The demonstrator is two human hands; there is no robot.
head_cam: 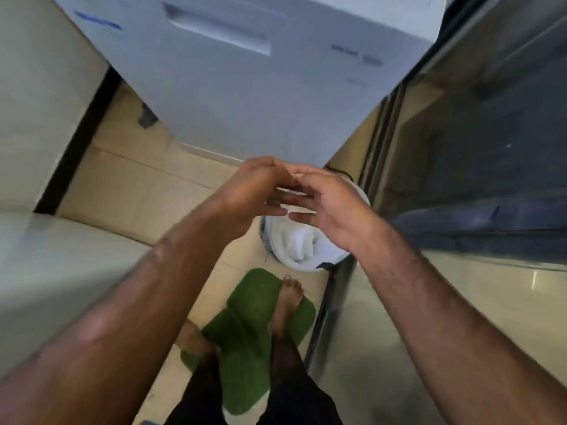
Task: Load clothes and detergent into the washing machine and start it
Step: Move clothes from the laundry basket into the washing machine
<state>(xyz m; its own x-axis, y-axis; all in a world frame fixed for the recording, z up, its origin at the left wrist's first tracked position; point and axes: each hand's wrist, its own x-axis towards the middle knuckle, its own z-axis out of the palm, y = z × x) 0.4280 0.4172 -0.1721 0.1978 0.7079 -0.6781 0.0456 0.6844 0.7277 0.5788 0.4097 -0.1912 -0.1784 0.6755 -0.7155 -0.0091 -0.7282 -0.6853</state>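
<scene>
The white washing machine [245, 72] fills the upper middle of the blurred head view; I see its front panel with a recessed handle. On the floor below it stands a round laundry basket [268, 240] with white clothes [306, 243] in it. My left hand [248, 191] and my right hand [331, 200] hover together above the basket, fingertips nearly touching. Fingers of both look loosely extended and I see nothing held between them.
A green mat [251, 317] lies on the beige tiled floor under my bare feet. A pale wall [40, 87] is on the left, and a glass sliding door with a metal frame [460, 148] runs along the right.
</scene>
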